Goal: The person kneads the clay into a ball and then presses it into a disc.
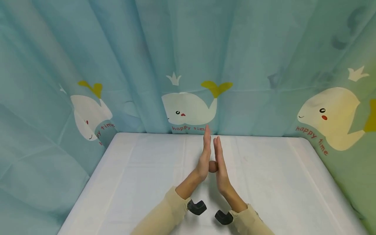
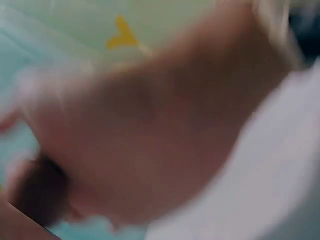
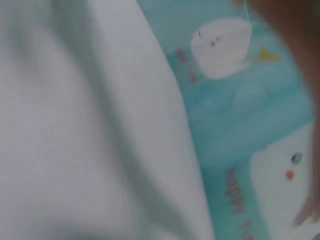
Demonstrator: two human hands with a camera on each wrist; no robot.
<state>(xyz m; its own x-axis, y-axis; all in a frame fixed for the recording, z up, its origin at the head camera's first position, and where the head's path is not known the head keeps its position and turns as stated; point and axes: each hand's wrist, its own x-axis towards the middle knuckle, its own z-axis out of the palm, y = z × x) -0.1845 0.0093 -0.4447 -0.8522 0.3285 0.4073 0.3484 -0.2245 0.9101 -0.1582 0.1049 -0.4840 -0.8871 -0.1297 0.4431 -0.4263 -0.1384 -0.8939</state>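
Observation:
A small brown ball [image 1: 213, 166] is held between the two palms above the table. My left hand [image 1: 204, 156] is upright on its left side, with fingers straight and pointing away. On its right side my right hand [image 1: 220, 164] faces it, fingers also straight. The fingertips of the two hands stand slightly apart. In the left wrist view the ball [image 2: 42, 192] is a dark blurred round shape beside a blurred palm [image 2: 135, 145]. Only part of a blurred hand or forearm [image 3: 300, 45] shows at the edge of the right wrist view, where the ball is not seen.
A white-covered table [image 1: 147, 169] lies under the hands. Behind it and at both sides hangs a blue-green curtain [image 1: 252, 58] printed with whales. Each sleeve cuff carries a black wrist device [image 1: 197, 208].

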